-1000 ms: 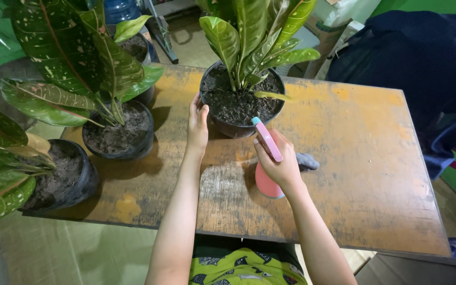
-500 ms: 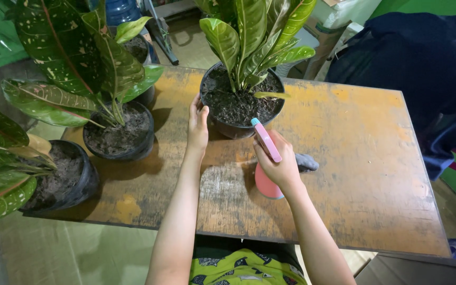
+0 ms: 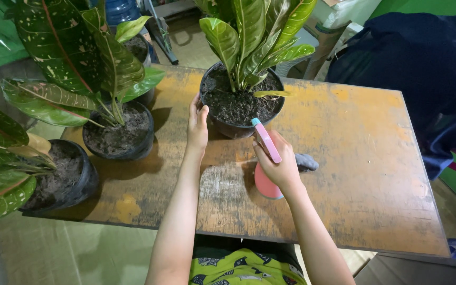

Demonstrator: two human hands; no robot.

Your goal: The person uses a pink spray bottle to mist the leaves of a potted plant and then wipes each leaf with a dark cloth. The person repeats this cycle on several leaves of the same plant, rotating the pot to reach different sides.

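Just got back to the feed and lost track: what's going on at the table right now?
A person stands at a worn wooden table. The left hand rests against the side of a black pot holding a plant with green, yellow-veined leaves. The right hand holds a pink spray bottle with its nozzle pointed at that pot's soil. A small grey cloth lies just beyond the right hand. Two more potted plants stand at the table's left end.

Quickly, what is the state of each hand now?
Left hand: open, flat against the side of the black pot.
Right hand: closed, holding the pink spray bottle, nozzle toward the pot.
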